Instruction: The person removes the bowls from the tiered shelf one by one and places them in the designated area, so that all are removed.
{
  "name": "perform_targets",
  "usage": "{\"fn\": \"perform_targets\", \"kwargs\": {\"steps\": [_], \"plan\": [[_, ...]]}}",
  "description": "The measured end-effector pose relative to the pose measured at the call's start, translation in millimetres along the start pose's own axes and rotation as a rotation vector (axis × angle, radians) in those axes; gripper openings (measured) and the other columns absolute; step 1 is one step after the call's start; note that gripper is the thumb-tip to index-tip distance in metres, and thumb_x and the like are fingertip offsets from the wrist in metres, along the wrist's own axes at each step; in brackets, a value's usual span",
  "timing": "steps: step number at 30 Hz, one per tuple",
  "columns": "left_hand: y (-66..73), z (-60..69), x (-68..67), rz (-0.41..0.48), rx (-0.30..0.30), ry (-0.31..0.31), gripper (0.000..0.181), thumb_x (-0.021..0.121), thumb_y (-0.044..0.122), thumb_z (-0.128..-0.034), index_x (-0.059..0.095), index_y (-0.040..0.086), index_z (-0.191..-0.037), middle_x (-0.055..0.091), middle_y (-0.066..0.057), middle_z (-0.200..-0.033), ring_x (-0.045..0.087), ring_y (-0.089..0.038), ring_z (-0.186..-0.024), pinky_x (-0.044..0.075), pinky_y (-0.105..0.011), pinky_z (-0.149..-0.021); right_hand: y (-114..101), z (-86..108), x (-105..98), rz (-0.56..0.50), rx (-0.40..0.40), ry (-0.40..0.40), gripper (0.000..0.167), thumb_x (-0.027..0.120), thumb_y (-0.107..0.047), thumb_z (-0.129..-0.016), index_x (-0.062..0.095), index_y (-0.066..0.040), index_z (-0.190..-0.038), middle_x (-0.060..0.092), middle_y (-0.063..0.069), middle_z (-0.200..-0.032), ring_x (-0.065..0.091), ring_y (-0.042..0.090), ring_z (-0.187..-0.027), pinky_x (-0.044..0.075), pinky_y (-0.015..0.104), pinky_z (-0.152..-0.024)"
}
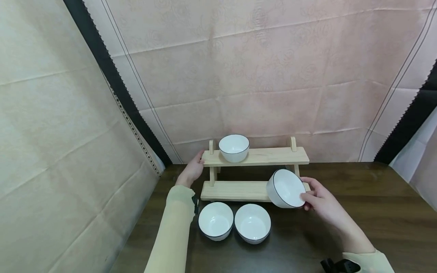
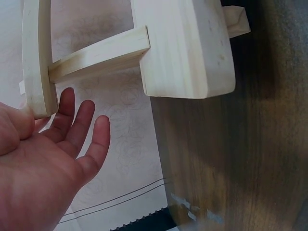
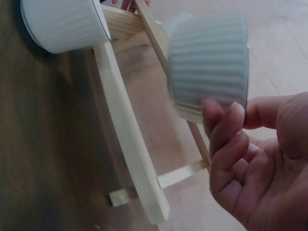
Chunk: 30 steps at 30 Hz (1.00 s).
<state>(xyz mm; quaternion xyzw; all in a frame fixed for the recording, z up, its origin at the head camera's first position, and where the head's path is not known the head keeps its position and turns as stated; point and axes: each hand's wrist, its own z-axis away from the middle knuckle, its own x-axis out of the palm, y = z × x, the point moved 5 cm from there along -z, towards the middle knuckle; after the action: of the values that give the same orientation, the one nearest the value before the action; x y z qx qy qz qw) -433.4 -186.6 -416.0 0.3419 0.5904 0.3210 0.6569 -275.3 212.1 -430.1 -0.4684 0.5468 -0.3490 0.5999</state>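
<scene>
A round white bowl with a dark rim is held tipped in front of a pale wooden two-step shelf, pinched by the thumb and fingers of the right hand, maybe so its bottom stays free. The shelf's top left end is pinched by the left hand, other fingers spread, likely for steadiness. One small white bowl is set on top; two more white bowls are placed on the dark brown table.
</scene>
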Motion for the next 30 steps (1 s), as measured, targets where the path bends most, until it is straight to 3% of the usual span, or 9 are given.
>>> {"fn": "perform_targets", "kwargs": {"steps": [17, 30], "plan": [[1.9, -0.8, 0.3, -0.023, 0.016, 0.01, 0.051, 0.026, 0.022, -0.1026, 0.013, 0.029, -0.151, 0.016, -0.004, -0.158, 0.009, -0.025, -0.146, 0.01, -0.05, -0.116, 13, 8.7, -4, 0.223, 0.036, -0.211, 0.045, 0.055, -0.016, -0.092, 0.043, -0.018, -0.136, 0.06, 0.008, -0.076, 0.057, 0.019, -0.064, 0.049, 0.033, -0.058], [1.9, -1.2, 0.4, -0.013, 0.018, 0.006, 0.051, 0.026, 0.022, -0.1028, 0.012, 0.027, -0.151, 0.014, -0.004, -0.158, 0.009, -0.024, -0.146, 0.009, -0.049, -0.117, 19, 10.9, -3, 0.381, 0.028, -0.242, 0.042, 0.053, -0.01, -0.091, 0.049, -0.022, -0.132, 0.056, 0.003, -0.068, 0.055, 0.02, -0.059, 0.041, 0.026, -0.052]]}}
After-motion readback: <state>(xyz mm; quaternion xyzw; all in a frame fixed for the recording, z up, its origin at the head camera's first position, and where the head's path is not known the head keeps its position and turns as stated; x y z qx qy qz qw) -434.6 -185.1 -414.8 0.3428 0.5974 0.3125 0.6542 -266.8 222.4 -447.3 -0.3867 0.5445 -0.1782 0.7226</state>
